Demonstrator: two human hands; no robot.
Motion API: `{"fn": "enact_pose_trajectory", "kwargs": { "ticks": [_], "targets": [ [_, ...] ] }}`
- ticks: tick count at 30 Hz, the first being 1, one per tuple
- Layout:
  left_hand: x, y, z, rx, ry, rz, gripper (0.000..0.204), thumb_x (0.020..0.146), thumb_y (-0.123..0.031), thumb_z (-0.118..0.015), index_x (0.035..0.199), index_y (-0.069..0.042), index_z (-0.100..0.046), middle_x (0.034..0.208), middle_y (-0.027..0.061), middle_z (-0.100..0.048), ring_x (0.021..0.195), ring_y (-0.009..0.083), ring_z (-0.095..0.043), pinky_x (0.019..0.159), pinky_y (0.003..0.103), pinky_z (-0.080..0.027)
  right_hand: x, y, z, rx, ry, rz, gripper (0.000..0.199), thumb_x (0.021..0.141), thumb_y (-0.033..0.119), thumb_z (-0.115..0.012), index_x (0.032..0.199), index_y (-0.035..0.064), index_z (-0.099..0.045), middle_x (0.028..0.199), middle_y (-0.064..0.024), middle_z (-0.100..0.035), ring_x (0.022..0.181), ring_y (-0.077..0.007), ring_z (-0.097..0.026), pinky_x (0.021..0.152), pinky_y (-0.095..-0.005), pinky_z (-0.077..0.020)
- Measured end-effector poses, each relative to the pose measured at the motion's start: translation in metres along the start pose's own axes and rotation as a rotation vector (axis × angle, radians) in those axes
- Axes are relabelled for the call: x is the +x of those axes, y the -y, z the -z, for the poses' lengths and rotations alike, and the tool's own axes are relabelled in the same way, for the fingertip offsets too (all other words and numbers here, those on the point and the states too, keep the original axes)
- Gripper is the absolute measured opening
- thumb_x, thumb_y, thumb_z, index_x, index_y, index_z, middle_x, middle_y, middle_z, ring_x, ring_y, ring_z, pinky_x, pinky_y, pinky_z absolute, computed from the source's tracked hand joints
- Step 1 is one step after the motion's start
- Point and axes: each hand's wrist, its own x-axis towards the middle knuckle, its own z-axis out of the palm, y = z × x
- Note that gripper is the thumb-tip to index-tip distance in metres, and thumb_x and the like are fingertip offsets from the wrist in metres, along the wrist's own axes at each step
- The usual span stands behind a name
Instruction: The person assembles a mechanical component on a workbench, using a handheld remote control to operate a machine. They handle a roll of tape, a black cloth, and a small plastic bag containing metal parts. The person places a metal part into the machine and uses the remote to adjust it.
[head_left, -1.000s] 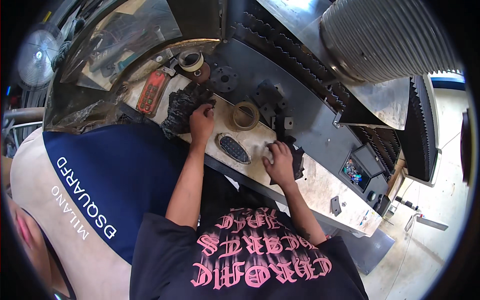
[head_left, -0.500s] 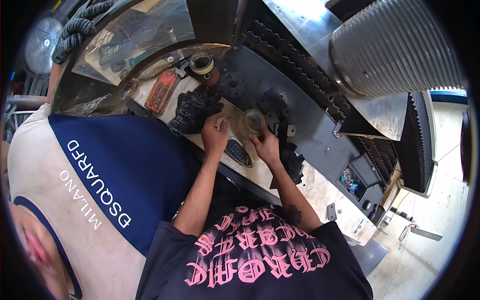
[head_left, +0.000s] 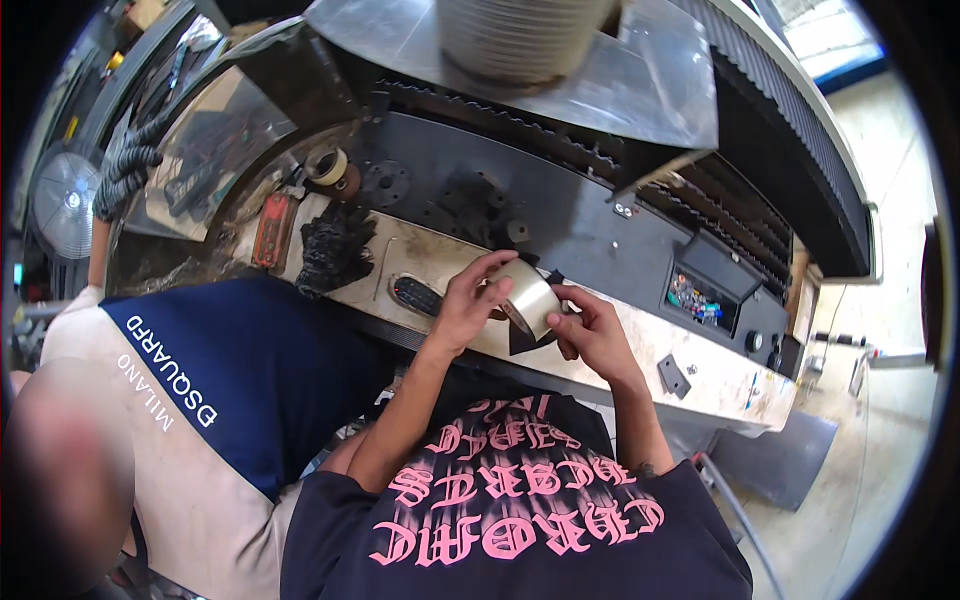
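Note:
A wide roll of tape (head_left: 536,296), pale and shiny, is held up over the front edge of the bench between my two hands. The fingers of my left hand (head_left: 474,304) are curled round its left side. On the other side, my right hand (head_left: 594,336) pinches the roll's edge with thumb and fingers. A dark flat piece (head_left: 527,341) shows just beneath the roll; whether a hand touches it I cannot tell. To the left of my left hand, a black remote control (head_left: 415,294) lies on the worn pale ledge (head_left: 405,252).
Dark gloves (head_left: 335,245), a red handheld controller (head_left: 272,230) and another tape roll (head_left: 325,166) lie to the left. Dark metal parts (head_left: 475,207) rest behind. A box of small coloured pieces (head_left: 698,298) and a holed plate (head_left: 673,376) are right. A co-worker (head_left: 230,360) sits close left.
The tape roll has come up off the bench and nearer to me, and both hands now hold it. My left hand has moved right to it. The view has swung round.

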Motion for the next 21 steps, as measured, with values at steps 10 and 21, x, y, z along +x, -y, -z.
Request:
{"fn": "enact_pose_trajectory", "kwargs": {
  "ticks": [10, 21],
  "targets": [
    [-0.023, 0.002, -0.073, -0.278, -0.157, 0.234, 0.054, 0.1, -0.052, -0.043, 0.138, -0.013, -0.047, 0.126, 0.0073, -0.056, 0.111, 0.023, -0.059, 0.079, 0.043, -0.058, -0.035, -0.041, 0.04, -0.122, -0.171, 0.282, 0.033, 0.087, 0.02, -0.074, 0.112, 0.0002, -0.066, 0.085, -0.005, -0.068, 0.074, -0.0084, -0.06, 0.068, -0.0257, -0.0483],
    [-0.022, 0.04, -0.086, -0.032, -0.187, 0.577, 0.062, 0.097, -0.062, -0.043, 0.129, -0.011, -0.058, 0.107, 0.006, -0.066, 0.087, 0.0176, -0.067, 0.056, 0.028, -0.053, -0.038, -0.05, 0.065, -0.261, -0.144, 0.431, 0.026, 0.084, 0.015, -0.074, 0.107, 0.0036, -0.068, 0.092, -0.0072, -0.068, 0.085, -0.0175, -0.064, 0.071, -0.0313, -0.0511]
  ]
}}
